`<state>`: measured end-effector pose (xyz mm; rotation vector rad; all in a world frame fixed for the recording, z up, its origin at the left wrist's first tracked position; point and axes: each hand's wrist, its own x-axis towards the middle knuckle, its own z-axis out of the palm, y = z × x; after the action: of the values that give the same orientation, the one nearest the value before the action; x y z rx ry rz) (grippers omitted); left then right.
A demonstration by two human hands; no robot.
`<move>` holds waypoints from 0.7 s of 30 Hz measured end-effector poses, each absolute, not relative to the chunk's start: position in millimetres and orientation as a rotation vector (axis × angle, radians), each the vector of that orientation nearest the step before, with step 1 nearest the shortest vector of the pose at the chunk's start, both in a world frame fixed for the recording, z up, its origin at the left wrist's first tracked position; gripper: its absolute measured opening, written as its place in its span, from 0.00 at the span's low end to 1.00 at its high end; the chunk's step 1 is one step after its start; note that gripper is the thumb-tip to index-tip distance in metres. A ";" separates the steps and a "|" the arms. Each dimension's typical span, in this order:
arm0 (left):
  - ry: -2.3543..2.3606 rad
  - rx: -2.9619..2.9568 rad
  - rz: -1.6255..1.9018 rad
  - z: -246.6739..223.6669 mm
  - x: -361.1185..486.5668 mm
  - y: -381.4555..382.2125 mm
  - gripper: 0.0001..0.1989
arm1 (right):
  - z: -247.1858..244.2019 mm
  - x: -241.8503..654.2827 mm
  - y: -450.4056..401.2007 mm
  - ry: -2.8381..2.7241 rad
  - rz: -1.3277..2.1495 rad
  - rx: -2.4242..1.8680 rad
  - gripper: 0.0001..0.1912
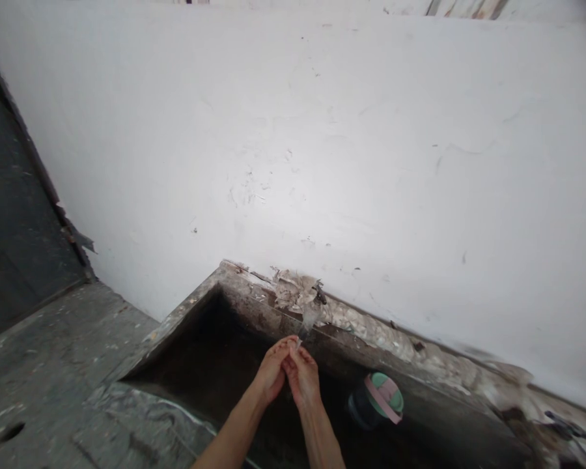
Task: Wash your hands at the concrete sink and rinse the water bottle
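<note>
**Left hand [272,370] and right hand [305,379] joined over one trough [191,296]**

Two hands are pressed together, fingers half curled and fingertips meeting; whether anything is gripped between them cannot be told. Directly above the fingertips, one translucent strip [311,317] is seen, hung from one ragged bundle [293,290] set on the trough's back edge, near its back left corner. Inside the trough, right of the hands, one container [360,405] is topped by one green lid [394,393] and crossed by one pink handle [381,395].
</note>
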<state>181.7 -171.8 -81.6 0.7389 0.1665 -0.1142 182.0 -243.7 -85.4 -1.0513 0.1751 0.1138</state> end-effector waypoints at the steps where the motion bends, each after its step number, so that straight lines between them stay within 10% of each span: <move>1: 0.177 0.692 -0.137 -81.6 180.4 -173.3 0.13 | -87.7 182.3 -243.0 0.175 0.097 -1.091 0.19; 21: 0.187 0.213 -0.495 -74.1 170.0 -170.6 0.24 | -90.2 207.0 -285.0 0.182 -0.146 -1.763 0.19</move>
<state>170.0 -170.6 -74.1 0.2134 0.1867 -0.4950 207.0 -285.0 -90.2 -1.7635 0.1819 -0.1460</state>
